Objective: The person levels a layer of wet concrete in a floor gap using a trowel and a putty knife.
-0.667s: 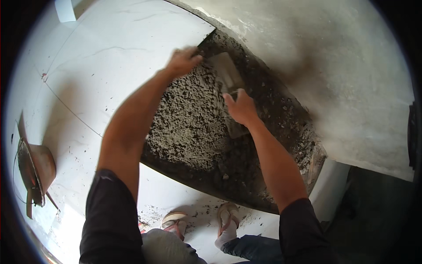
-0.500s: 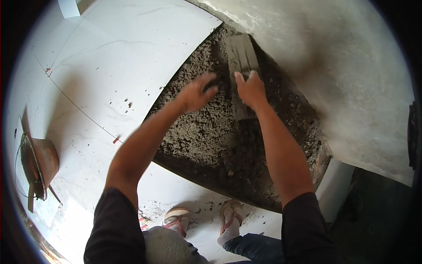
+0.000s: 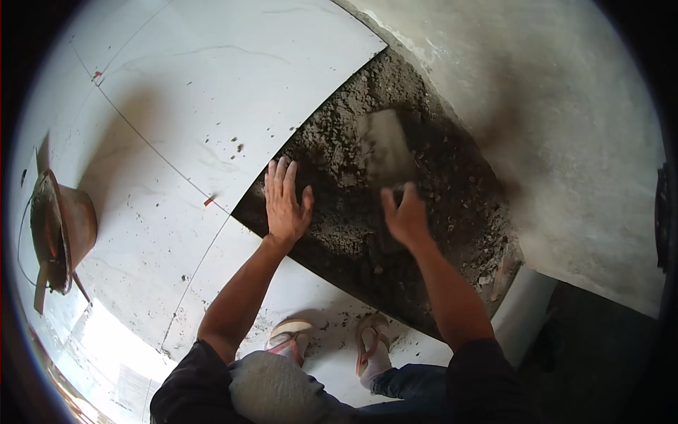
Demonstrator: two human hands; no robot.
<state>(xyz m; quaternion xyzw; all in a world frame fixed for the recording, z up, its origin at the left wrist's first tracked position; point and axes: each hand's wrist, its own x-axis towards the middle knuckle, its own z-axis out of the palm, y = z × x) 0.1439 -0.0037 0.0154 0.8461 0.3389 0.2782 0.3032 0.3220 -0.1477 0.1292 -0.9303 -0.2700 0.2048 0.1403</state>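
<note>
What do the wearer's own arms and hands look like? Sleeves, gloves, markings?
Dark, loose sleeves, left and right, end near the elbows; both forearms are bare. The left hand and right hand wear no gloves, and no watch shows. Left fingers seem dusted pale. The right hand is blurred, so finer marks can't be told.

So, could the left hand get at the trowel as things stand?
Probably yes: the left hand is open, with only the sandy bed between it and the trowel, though the right hand seems to hold that.
</note>
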